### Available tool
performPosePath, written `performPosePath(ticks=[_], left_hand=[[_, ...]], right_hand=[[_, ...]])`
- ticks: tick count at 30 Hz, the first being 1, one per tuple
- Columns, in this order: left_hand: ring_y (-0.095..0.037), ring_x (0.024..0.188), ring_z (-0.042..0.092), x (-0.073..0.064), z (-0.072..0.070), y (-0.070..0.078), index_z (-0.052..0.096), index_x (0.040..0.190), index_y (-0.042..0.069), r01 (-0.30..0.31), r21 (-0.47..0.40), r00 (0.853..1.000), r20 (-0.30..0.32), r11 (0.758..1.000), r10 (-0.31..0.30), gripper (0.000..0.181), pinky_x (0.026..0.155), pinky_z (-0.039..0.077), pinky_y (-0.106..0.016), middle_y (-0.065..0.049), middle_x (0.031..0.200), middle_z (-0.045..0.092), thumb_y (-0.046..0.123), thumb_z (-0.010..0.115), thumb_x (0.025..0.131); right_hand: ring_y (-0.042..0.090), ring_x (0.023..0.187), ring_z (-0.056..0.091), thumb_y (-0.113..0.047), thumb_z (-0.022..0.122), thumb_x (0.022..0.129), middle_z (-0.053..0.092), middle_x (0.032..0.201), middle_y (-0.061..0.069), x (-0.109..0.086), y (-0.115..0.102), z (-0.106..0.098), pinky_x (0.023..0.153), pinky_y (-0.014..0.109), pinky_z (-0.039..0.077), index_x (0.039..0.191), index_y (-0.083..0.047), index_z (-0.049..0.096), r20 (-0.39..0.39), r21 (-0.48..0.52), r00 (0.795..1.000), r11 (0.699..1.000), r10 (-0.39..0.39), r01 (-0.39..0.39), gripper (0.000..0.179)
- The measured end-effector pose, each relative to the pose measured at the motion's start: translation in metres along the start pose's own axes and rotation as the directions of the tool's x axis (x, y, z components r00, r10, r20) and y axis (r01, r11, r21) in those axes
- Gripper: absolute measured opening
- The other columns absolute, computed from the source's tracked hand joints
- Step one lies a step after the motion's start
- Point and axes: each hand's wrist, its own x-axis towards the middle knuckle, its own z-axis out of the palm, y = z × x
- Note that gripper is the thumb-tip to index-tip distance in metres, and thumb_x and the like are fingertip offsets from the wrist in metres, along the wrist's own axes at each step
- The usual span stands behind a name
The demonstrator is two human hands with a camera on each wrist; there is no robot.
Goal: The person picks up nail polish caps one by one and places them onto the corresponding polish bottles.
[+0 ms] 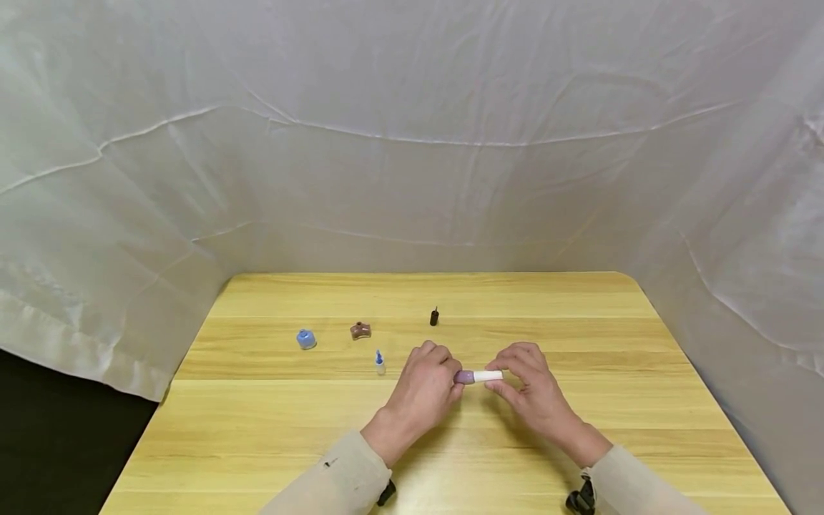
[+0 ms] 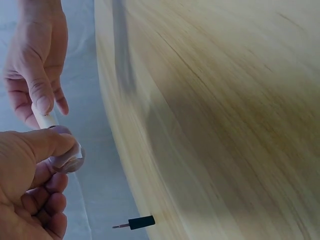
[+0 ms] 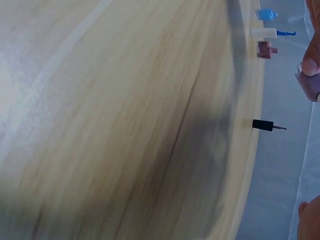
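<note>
Left fingers (image 1: 440,354) grip a purple nail-polish bottle (image 1: 464,377), right fingers (image 1: 515,365) pinch its white cap (image 1: 486,375) on the right, above the counter (image 1: 637,393)

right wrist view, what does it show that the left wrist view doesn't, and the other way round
Only the right wrist view shows the blue bottle, the brown bottle and the blue-tipped brush cap.

Only the left wrist view shows the right hand gripping the white cap.

Both show the purple bottle in the left hand, the black brush cap, the wooden table and the pale cloth.
</note>
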Motion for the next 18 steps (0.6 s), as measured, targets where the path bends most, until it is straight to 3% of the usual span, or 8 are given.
performPosePath(ticks=[6,18], left_hand=[[-0.012,0.095,0.057,0.001,0.001,0.0,0.081,0.097,0.018,0.004,-0.015,1.0,-0.009,1.0,-0.004,0.016,0.083,0.046,-0.027,0.008,0.097,0.07,0.033,0.08,0.096],[-0.014,0.092,0.056,-0.001,0.012,0.003,0.08,0.093,0.017,-0.045,0.076,0.992,-0.114,0.996,0.054,0.017,0.08,0.046,-0.028,0.008,0.093,0.067,0.033,0.078,0.097]], right_hand=[[0.023,0.111,0.052,0.005,0.089,0.072,0.069,0.105,-0.003,-0.002,0.002,0.001,0.102,0.021,0.035,0.1,-0.014,0.073,-0.015,0.014,1.0,1.0,0.009,-0.009,0.038],[0.034,0.119,0.051,-0.009,0.086,0.078,0.068,0.105,-0.002,-0.007,0.004,0.003,0.108,0.055,0.029,0.099,-0.015,0.069,0.006,-0.043,1.0,0.999,0.018,-0.018,0.028]])
